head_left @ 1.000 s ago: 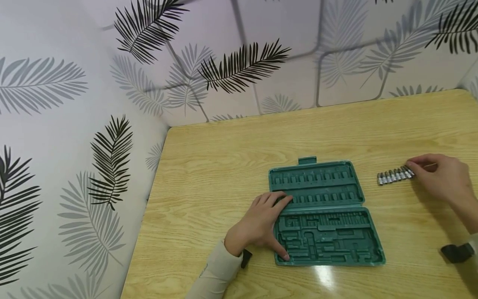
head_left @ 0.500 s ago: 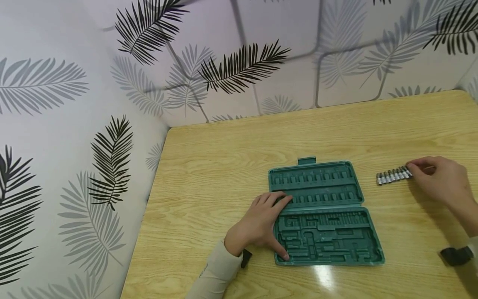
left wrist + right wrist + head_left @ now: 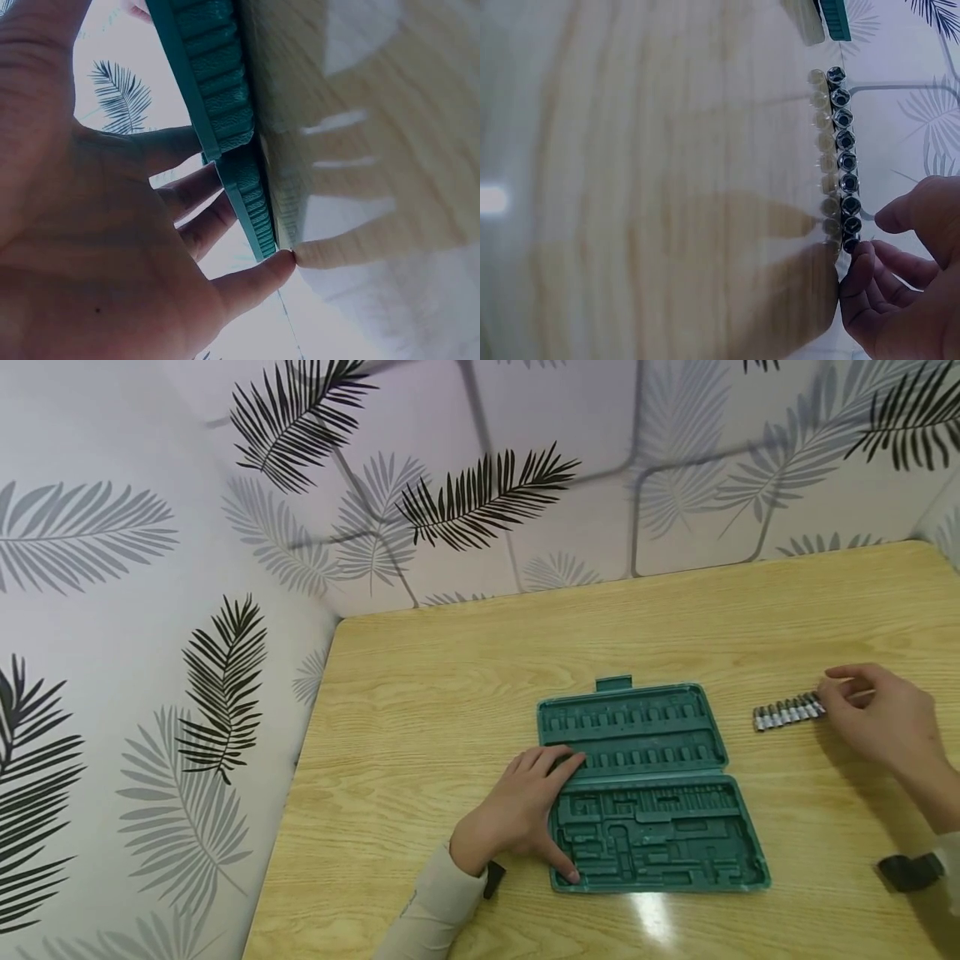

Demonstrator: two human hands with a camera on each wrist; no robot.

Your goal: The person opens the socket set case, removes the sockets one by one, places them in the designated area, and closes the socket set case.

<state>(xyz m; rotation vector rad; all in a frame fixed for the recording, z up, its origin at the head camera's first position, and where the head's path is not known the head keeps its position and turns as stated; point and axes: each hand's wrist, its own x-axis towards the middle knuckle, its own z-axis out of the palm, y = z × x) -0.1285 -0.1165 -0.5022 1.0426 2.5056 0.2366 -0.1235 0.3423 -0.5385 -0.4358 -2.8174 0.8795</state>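
A green moulded socket case (image 3: 652, 752) lies unfolded flat on the table, its recesses showing no tools. My left hand (image 3: 517, 814) rests spread on the case's left side, thumb at the lower corner and fingers over the hinge area. In the left wrist view its fingers (image 3: 255, 285) touch the case's side and the tabletop. Right of the case, several shiny sockets (image 3: 787, 712) stand upright in a touching row. My right hand (image 3: 881, 714) is at the row's right end. In the right wrist view, one digit is raised off the last socket (image 3: 850, 245), while other fingertips touch beside it.
The wood-grain table (image 3: 420, 718) reaches back to a wall (image 3: 540, 527) patterned with leaves. A latch tab (image 3: 614, 682) sticks out of the case's far edge. A black strap piece (image 3: 911, 871) shows at the right wrist.
The right index finger has lifted slightly off the end of the socket row. The left hand and the case stay in place.
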